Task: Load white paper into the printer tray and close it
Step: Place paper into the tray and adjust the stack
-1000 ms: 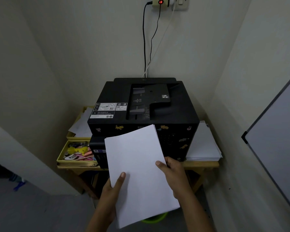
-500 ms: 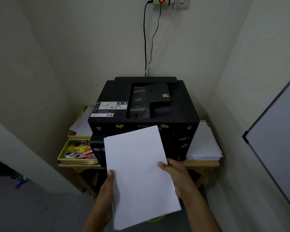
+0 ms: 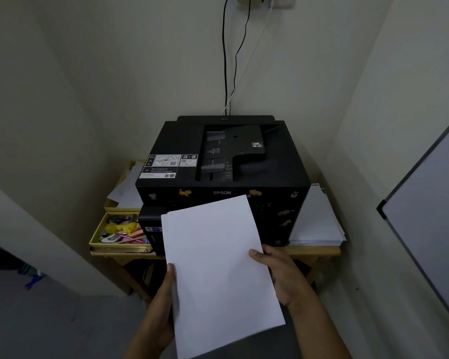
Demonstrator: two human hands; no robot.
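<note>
The left hand [image 3: 163,304] has shifted from a thumb-on-top hold to gripping the left edge of the white paper [image 3: 218,270]; the right hand [image 3: 280,273] still clamps the right edge. The stack now sits squarer, raised before the printer [image 3: 223,177] on the worktop [image 3: 319,251]. The tray is hidden behind the sheets; loading has not begun.
</note>
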